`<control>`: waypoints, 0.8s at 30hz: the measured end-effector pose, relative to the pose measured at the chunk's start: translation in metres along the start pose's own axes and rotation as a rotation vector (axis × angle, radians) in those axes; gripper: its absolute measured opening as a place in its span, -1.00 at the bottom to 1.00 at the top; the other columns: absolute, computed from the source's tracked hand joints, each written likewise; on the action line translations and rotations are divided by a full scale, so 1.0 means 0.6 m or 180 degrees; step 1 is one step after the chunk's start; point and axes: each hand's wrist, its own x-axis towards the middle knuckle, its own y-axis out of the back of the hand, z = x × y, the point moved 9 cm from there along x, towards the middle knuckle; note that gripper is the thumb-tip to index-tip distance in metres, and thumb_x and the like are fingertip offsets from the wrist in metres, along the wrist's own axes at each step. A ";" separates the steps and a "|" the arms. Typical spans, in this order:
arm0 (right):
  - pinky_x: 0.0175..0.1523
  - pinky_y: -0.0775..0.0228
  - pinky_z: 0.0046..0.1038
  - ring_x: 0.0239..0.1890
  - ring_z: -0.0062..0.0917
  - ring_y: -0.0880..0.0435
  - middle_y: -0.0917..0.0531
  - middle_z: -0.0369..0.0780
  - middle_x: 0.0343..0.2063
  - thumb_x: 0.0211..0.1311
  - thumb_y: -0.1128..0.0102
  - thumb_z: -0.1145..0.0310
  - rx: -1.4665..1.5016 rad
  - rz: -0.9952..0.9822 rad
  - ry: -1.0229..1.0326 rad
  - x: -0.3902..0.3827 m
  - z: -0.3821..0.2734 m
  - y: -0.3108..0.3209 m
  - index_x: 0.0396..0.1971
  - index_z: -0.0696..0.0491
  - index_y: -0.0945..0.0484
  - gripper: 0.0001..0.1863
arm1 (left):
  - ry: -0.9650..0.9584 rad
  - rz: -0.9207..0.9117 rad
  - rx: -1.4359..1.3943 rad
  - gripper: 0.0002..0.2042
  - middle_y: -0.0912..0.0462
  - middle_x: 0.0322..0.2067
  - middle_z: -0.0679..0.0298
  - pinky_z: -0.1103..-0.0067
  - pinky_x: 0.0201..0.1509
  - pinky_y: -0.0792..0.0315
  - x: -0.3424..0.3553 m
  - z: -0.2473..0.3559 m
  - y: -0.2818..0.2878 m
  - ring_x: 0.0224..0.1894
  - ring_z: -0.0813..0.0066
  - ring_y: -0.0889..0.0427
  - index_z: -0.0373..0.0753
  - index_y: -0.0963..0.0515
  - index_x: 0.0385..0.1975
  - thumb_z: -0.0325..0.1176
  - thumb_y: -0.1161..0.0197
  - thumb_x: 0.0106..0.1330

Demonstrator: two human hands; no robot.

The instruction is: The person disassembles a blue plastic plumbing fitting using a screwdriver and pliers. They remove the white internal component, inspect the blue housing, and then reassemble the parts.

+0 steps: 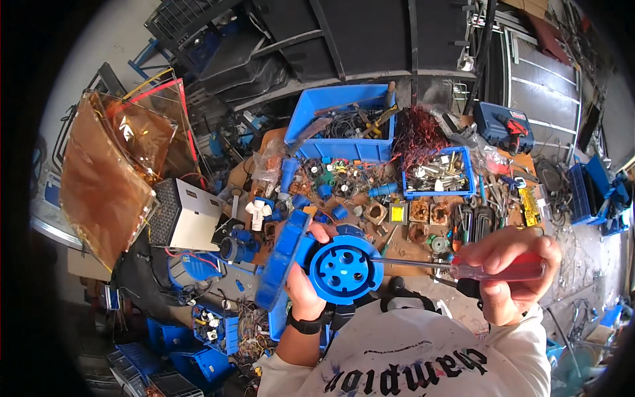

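Note:
My left hand (305, 294) is wrapped around a blue industrial socket (336, 264), its round, holed face turned up. The socket's blue flip cap (283, 263) stands open on the left, by my fingers. In my right hand (506, 243) is a screwdriver (512, 269) with a clear, reddish handle, gripped between fingers and thumb. Its long shaft lies nearly level and points left. The tip meets the right rim of the socket face; whether it sits in a screw is too small to tell.
Behind the socket is a workbench (397, 248) cluttered with small parts and hand tools. On it stand a large blue bin (340, 149) of cables, a blue tray (438, 193) of metal pieces and a tool case (493, 119). Blue crates (202, 364) fill the lower left.

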 end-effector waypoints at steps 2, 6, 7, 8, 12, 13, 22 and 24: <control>-0.07 -0.62 -0.11 -0.22 -0.22 -0.67 -0.62 -0.09 -0.28 0.13 -0.33 0.60 0.0087 0.0072 0.0108 0.000 -0.012 0.003 0.27 -0.05 -0.16 -0.26 | -0.0054 -0.0021 0.0209 -0.19 -0.48 -0.22 0.31 0.42 -0.06 -0.51 0.001 0.001 -0.003 -0.15 0.36 -0.50 -0.22 -0.36 0.17 0.43 0.06 0.23; -0.12 -0.65 -0.14 -0.26 -0.20 -0.69 -0.65 -0.06 -0.30 0.07 -0.38 0.63 0.0105 0.0173 0.0240 0.003 -0.025 -0.001 0.18 0.01 -0.25 -0.31 | -0.0134 -0.0026 0.0605 -0.23 -0.49 -0.20 0.29 0.40 -0.03 -0.51 0.003 0.008 -0.008 -0.12 0.33 -0.51 -0.25 -0.35 0.19 0.37 0.01 0.28; -0.13 -0.65 -0.14 -0.27 -0.20 -0.70 -0.66 -0.05 -0.30 0.07 -0.37 0.64 0.0111 0.0104 0.0308 0.006 -0.028 -0.004 0.18 0.02 -0.25 -0.32 | -0.0178 -0.0007 0.0767 -0.24 -0.49 -0.19 0.28 0.39 -0.02 -0.52 0.001 0.015 -0.013 -0.11 0.32 -0.51 -0.25 -0.35 0.19 0.35 0.00 0.29; -0.14 -0.65 -0.13 -0.28 -0.19 -0.70 -0.66 -0.04 -0.31 0.06 -0.37 0.65 0.0117 0.0035 0.0376 0.010 -0.029 -0.007 0.17 0.03 -0.25 -0.32 | -0.0218 -0.0018 0.0840 -0.25 -0.50 -0.19 0.28 0.39 -0.02 -0.52 0.002 0.018 -0.016 -0.11 0.32 -0.52 -0.26 -0.34 0.20 0.33 -0.01 0.30; -0.16 -0.65 -0.13 -0.25 -0.17 -0.71 -0.66 -0.02 -0.30 0.05 -0.35 0.69 0.0087 -0.0081 0.0436 0.017 -0.032 -0.022 0.13 0.08 -0.28 -0.36 | -0.0296 -0.0100 0.0899 -0.26 -0.50 -0.18 0.26 0.37 -0.01 -0.53 0.002 0.025 -0.021 -0.09 0.29 -0.53 -0.29 -0.34 0.21 0.29 -0.05 0.32; -0.15 -0.65 -0.13 -0.24 -0.17 -0.71 -0.65 -0.02 -0.28 0.05 -0.35 0.70 0.0104 -0.0120 0.0448 0.019 -0.031 -0.027 0.12 0.09 -0.30 -0.37 | -0.0280 -0.0090 0.0908 -0.26 -0.50 -0.18 0.25 0.38 -0.01 -0.53 0.001 0.025 -0.022 -0.10 0.29 -0.53 -0.29 -0.34 0.21 0.29 -0.05 0.32; -0.06 -0.62 -0.14 -0.20 -0.19 -0.67 -0.59 -0.03 -0.20 0.11 -0.30 0.68 -0.0548 -0.0826 0.0274 0.023 -0.019 -0.063 0.18 0.11 -0.24 -0.36 | -0.0244 -0.0097 0.0953 -0.26 -0.51 -0.20 0.22 0.39 -0.02 -0.54 0.000 0.017 -0.035 -0.08 0.28 -0.56 -0.32 -0.35 0.18 0.29 -0.08 0.30; -0.16 -0.59 -0.32 -0.19 -0.28 -0.71 -0.66 -0.07 -0.22 0.04 -0.40 0.64 -0.0619 -0.0498 0.0242 0.023 -0.016 -0.061 0.01 0.20 -0.49 -0.52 | -0.0233 -0.0044 0.0842 -0.35 -0.55 -0.22 0.19 0.44 -0.03 -0.54 0.001 0.018 -0.040 -0.12 0.34 -0.59 -0.34 -0.35 0.13 0.15 -0.15 0.31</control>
